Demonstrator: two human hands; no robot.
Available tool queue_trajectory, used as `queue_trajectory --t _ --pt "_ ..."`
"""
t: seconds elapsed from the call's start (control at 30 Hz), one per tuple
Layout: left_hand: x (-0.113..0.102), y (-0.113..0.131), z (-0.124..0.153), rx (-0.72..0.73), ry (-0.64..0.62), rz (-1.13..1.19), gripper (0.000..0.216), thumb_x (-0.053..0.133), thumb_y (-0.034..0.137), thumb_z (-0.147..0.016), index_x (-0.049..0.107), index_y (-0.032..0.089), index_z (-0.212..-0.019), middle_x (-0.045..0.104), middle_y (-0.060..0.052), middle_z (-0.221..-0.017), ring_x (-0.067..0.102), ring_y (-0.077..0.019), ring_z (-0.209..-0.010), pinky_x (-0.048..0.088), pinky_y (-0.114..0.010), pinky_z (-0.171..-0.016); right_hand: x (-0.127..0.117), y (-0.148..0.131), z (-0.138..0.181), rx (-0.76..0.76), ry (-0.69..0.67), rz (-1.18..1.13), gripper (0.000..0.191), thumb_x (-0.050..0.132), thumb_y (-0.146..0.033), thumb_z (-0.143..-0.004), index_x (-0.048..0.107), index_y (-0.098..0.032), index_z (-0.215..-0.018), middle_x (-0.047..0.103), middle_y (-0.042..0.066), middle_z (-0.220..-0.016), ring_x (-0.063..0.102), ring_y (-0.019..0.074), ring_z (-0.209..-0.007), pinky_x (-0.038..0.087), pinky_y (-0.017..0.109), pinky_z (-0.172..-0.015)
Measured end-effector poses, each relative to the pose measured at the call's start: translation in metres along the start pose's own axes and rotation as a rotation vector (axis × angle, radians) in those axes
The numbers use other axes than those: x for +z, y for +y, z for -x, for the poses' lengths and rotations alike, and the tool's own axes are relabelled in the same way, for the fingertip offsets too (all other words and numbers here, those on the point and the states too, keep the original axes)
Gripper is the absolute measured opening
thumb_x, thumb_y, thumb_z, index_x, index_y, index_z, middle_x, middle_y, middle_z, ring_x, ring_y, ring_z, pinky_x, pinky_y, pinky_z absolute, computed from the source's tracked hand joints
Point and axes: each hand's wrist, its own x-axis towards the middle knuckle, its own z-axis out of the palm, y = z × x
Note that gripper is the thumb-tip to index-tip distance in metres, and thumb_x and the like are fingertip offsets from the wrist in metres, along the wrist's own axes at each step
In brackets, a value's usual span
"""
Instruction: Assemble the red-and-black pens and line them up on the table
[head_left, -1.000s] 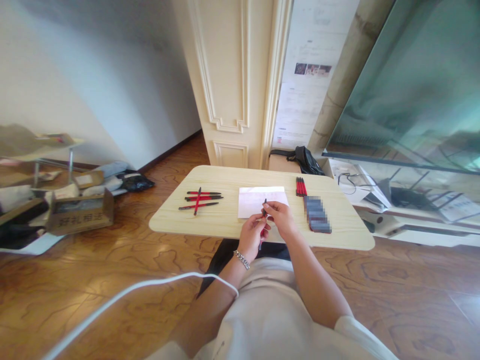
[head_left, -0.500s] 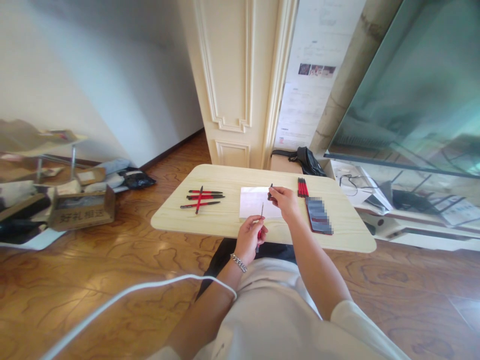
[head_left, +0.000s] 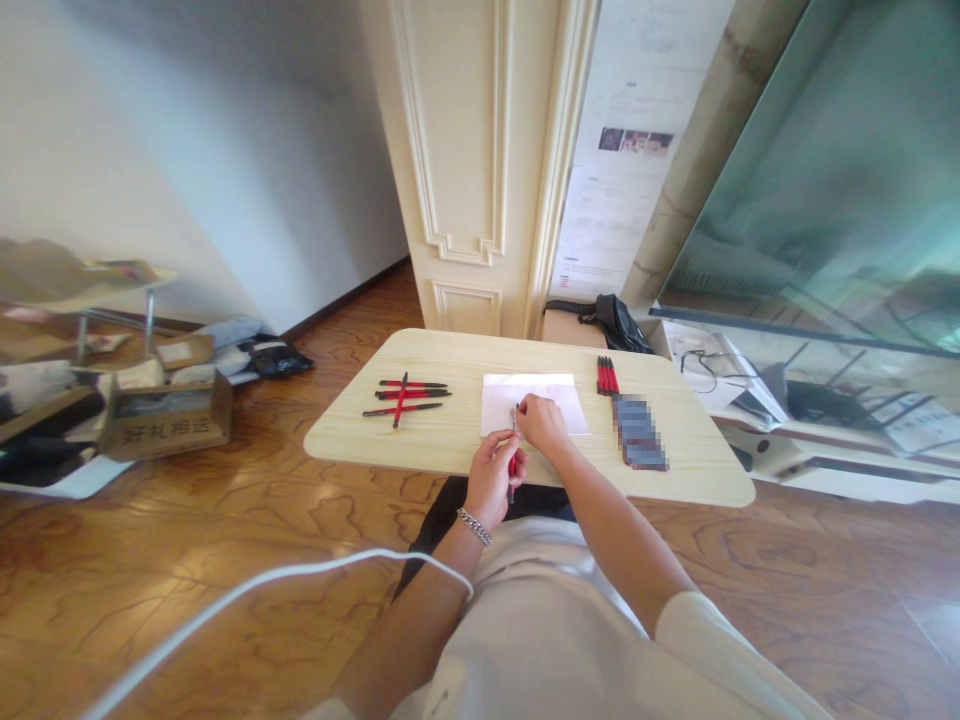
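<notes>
In the head view, the bench (head_left: 465,352) was a smooth, pale wood-grain panel with rounded corners. At the middle of its near edge, the left hand (head_left: 491,472) was closed around a red barrel (head_left: 513,466), held roughly upright, with its dark lower end about level with that edge. A slim, straight rod (head_left: 514,424) rose from the barrel's upper end. Just above, the right hand (head_left: 544,420) pinched a small dark part (head_left: 517,407), largely hidden by the fingers; whether it touched the rod could not be told.

Work on this pen was judged unfinished: the dark part stood apart from the barrel. The other pens appeared whole. Four slender red-and-black pens (head_left: 420,407) lay towards the left edge, one crossing the rest. A tight row of matching pens (head_left: 607,376), apparently four, lay towards the far right corner, just beyond a flat, rectangular dark object (head_left: 637,430) whose face was obscured.

Beyond the hands, near the bench's centre, lay white paper (head_left: 496,400), flat and matt. A bracelet (head_left: 474,526) of shiny metal links circled the left wrist.
</notes>
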Motion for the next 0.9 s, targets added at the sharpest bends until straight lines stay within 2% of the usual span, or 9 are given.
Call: queue_trajectory --t 0.1,0.2,0.3,0.4,0.53,0.63,0.8,0.9 --pt "0.001 0.000 0.000 -0.016 0.009 0.015 0.035 0.067 0.040 -0.072 0.056 0.017 -0.095 0.056 0.003 -0.059 0.047 -0.0058 -0.042 0.023 -0.016 -0.038 -0.007 0.004 0.004 -0.041 0.063 -0.136 0.027 0.048 -0.037 -0.087 0.067 -0.019 -0.081 0.070 0.011 -0.086 0.063 0.0203 -0.081 0.040 0.028 -0.071" --pt "0.003 0.001 0.000 -0.035 0.016 0.030 0.036 0.067 0.040 -0.071 0.056 0.017 -0.096 0.056 0.003 -0.058 0.047 -0.0061 -0.042 0.023 -0.016 -0.038 -0.016 0.010 0.015 -0.077 0.081 -0.411 0.038 0.040 -0.043 -0.090 0.066 -0.019 -0.077 0.068 0.006 -0.075 0.060 0.0163 -0.070 0.040 0.025 -0.064" --pt "0.007 0.000 0.000 -0.044 0.022 0.024 0.035 0.068 0.040 -0.071 0.056 0.017 -0.095 0.056 0.003 -0.057 0.047 -0.0062 -0.041 0.023 -0.016 -0.038 -0.020 0.013 0.032 -0.128 0.003 -0.659 0.039 0.047 -0.051 -0.084 0.065 -0.018 -0.074 0.064 0.002 -0.066 0.055 0.0140 -0.061 0.038 0.024 -0.058" --pt "0.010 -0.002 0.001 -0.054 0.023 0.005 0.034 0.067 0.042 -0.071 0.056 0.018 -0.093 0.056 0.003 -0.056 0.046 -0.0062 -0.040 0.022 -0.016 -0.037 -0.019 0.013 0.042 -0.142 -0.055 -0.804 0.033 0.057 -0.049 -0.077 0.065 -0.018 -0.073 0.061 0.000 -0.062 0.052 0.0130 -0.058 0.038 0.024 -0.056" --pt "0.012 -0.003 0.002 -0.078 0.028 -0.027 0.033 0.066 0.043 -0.071 0.057 0.018 -0.089 0.054 0.003 -0.053 0.045 -0.0063 -0.037 0.019 -0.016 -0.035 -0.019 0.014 0.032 -0.082 -0.016 -0.880 0.033 0.056 -0.049 -0.076 0.066 -0.017 -0.074 0.059 0.000 -0.059 0.049 0.0120 -0.053 0.037 0.024 -0.052" --pt "0.010 -0.003 0.003 -0.089 0.033 -0.039 0.033 0.067 0.043 -0.070 0.056 0.018 -0.088 0.054 0.004 -0.052 0.046 -0.0069 -0.037 0.019 -0.016 -0.035 -0.024 0.020 0.012 -0.027 0.052 -0.793 0.036 0.053 -0.050 -0.077 0.066 -0.017 -0.075 0.062 0.002 -0.063 0.052 0.0128 -0.054 0.037 0.024 -0.052" --pt "0.009 -0.003 0.002 -0.090 0.044 -0.032 0.035 0.068 0.043 -0.069 0.055 0.018 -0.091 0.055 0.004 -0.054 0.046 -0.0069 -0.038 0.019 -0.016 -0.035 -0.029 0.033 -0.007 -0.004 0.055 -0.249 0.032 0.056 -0.045 -0.077 0.068 -0.017 -0.067 0.067 0.007 -0.066 0.060 0.0185 -0.065 0.038 0.027 -0.061" --pt "0.009 -0.003 0.002 -0.089 0.044 -0.032 0.035 0.068 0.043 -0.069 0.055 0.017 -0.091 0.055 0.003 -0.054 0.046 -0.0068 -0.038 0.020 -0.016 -0.036 -0.023 0.037 -0.006 0.012 0.022 -0.004 0.031 0.057 -0.043 -0.079 0.071 -0.016 -0.072 0.070 0.014 -0.077 0.063 0.0227 -0.077 0.039 0.029 -0.067"
